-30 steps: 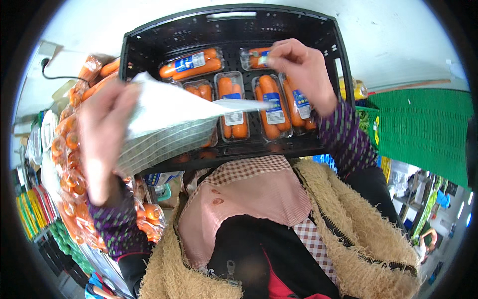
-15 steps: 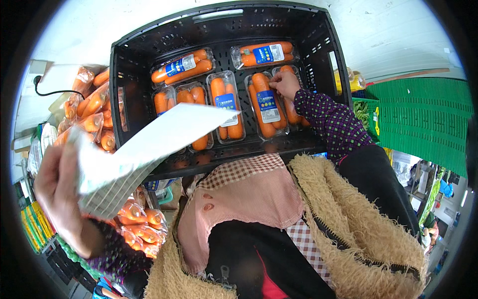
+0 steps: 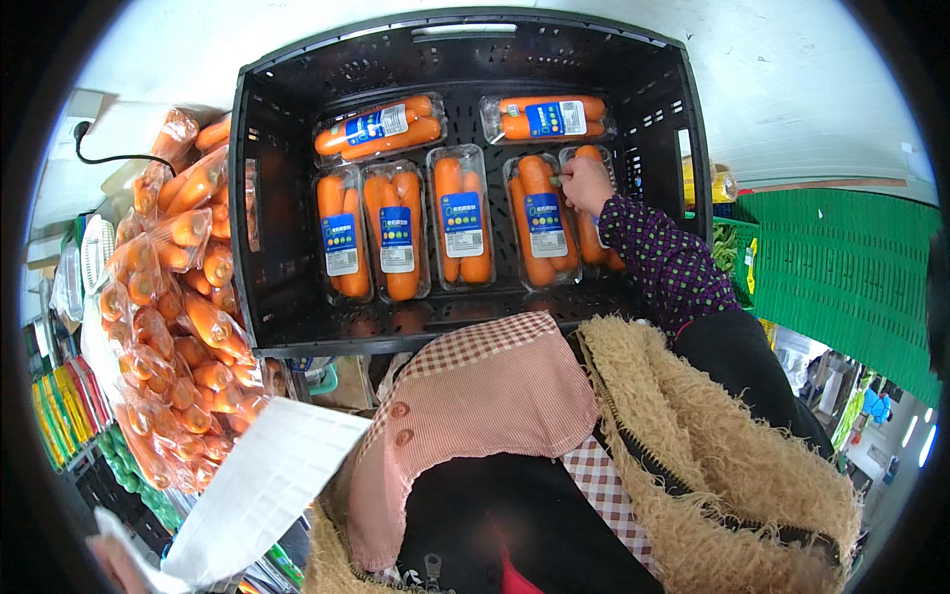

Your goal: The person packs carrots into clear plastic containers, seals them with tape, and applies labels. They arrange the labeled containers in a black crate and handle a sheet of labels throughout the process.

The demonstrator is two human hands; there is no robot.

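Observation:
My right hand (image 3: 586, 185) reaches into a black plastic crate (image 3: 465, 337), fingers closed at the upper part of the rightmost carrot pack (image 3: 591, 233). Partly covered by that hand, the pack stands beside another upright carrot pack (image 3: 542, 218). At the lower left edge my left hand (image 3: 117, 566), blurred and mostly cut off, is closed on white paper sheets (image 3: 262, 480) with faint printed lines. Several more clear-wrapped carrot packs with blue and white labels lie in the crate, two sideways along its back, such as the back-left carrot pack (image 3: 378, 131).
Bagged carrots (image 3: 188, 337) are heaped left of the crate. A green plastic panel (image 3: 841, 257) and a green crate (image 3: 744, 247) with leafy vegetables are at the right. A black cable (image 3: 119, 160) hangs by the white wall. Colourful crates (image 3: 71, 411) are stacked at far left.
My left hand has drawn the paper down and left, away from the crate, uncovering the left carrot packs. My right hand stays at the rightmost pack. The crate appears slightly further right.

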